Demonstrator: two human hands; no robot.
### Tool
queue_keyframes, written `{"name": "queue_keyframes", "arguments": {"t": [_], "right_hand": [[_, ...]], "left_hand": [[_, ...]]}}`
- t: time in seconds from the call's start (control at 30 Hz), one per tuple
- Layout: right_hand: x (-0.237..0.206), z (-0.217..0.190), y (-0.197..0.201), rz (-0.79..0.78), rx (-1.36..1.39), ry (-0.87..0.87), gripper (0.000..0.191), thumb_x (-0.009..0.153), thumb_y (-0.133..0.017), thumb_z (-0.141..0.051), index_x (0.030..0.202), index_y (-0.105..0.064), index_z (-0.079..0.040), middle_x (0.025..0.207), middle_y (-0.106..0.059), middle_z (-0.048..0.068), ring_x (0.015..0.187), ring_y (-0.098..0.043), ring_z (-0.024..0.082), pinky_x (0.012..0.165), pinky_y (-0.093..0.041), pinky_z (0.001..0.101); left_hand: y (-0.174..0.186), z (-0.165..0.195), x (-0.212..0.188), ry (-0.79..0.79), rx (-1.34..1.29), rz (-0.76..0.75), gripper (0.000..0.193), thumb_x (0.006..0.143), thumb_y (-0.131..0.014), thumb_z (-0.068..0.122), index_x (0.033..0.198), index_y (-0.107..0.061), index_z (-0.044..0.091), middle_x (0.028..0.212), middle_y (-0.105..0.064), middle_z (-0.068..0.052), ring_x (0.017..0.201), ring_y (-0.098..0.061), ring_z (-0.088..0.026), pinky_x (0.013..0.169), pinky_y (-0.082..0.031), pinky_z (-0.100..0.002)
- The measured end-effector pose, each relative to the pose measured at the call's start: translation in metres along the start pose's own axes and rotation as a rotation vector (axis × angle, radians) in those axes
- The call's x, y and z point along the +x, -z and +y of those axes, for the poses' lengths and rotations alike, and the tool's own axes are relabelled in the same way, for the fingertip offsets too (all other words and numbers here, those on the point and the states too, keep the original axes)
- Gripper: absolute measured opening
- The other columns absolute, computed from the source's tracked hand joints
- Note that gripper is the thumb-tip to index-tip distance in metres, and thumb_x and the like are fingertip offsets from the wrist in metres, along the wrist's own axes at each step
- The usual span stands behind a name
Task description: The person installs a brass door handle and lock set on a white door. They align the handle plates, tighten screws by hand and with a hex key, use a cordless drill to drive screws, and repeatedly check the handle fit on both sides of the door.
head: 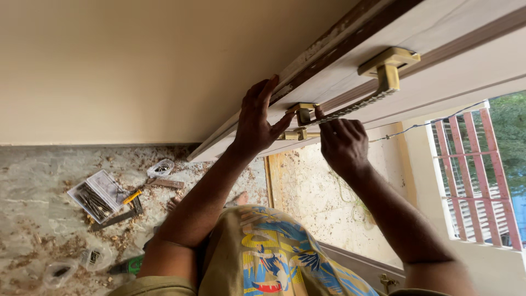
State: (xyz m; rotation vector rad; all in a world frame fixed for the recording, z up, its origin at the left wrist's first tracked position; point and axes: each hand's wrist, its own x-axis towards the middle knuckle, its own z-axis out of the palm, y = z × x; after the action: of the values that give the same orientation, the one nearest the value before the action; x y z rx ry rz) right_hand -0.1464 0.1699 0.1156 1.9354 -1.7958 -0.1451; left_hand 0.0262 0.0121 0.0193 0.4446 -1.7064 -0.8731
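1. Fitting in hand: brass door chain guard on a white door (350,71). Larger brass bracket (388,64) sits seated on the door face, its chain (350,111) hanging from it; judged already fixed.
2. Smaller brass fitting (302,114) lies at the door edge, between both hands; judged not yet fastened, though screws cannot be made out.
3. Left hand (257,121): fingers spread flat against the door edge, thumb touching the fitting, gripping nothing.
4. Right hand (342,143): fingers curled shut, pinching the chain's free end just beside the fitting.
5. Floor (33,181): marble, strewn with wood shavings; clear screw box (98,194), chisel, green-handled tool (127,266).
6. Room: cream wall; barred window (476,175), greenery outside.
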Motion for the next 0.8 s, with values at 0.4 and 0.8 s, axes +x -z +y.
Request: {"name": "queue_keyframes", "arguments": {"t": [0.4, 0.8], "right_hand": [[-0.119, -0.090, -0.061, 0.125, 1.103, -0.977, 0.037, 0.100, -0.065, -0.010, 0.135, -0.062, 0.002, 0.097, -0.077, 0.008, 0.087, -0.072, 0.012, 0.081, -0.058, 0.0267], [-0.214, -0.079, -0.043, -0.052, 2.021, -0.584, 0.028, 0.100, -0.062, -0.004, 0.126, -0.060, 0.003, 0.092, -0.067, 0.006, 0.088, -0.066, 0.013, 0.083, -0.057, 0.0299]], "left_hand": [[0.075, -0.038, -0.071, 0.425, -0.146, 0.089, 0.077, 0.100, -0.073, 0.028, 0.161, -0.033, 0.006, 0.136, -0.061, -0.016, 0.115, -0.065, -0.024, 0.099, -0.055, -0.039], [0.092, 0.077, -0.333, 1.399, 0.586, -0.179, 0.062, 0.089, -0.071, 0.045, 0.133, -0.056, 0.004, 0.105, -0.073, -0.015, 0.095, -0.067, -0.030, 0.084, -0.052, -0.045]]}}
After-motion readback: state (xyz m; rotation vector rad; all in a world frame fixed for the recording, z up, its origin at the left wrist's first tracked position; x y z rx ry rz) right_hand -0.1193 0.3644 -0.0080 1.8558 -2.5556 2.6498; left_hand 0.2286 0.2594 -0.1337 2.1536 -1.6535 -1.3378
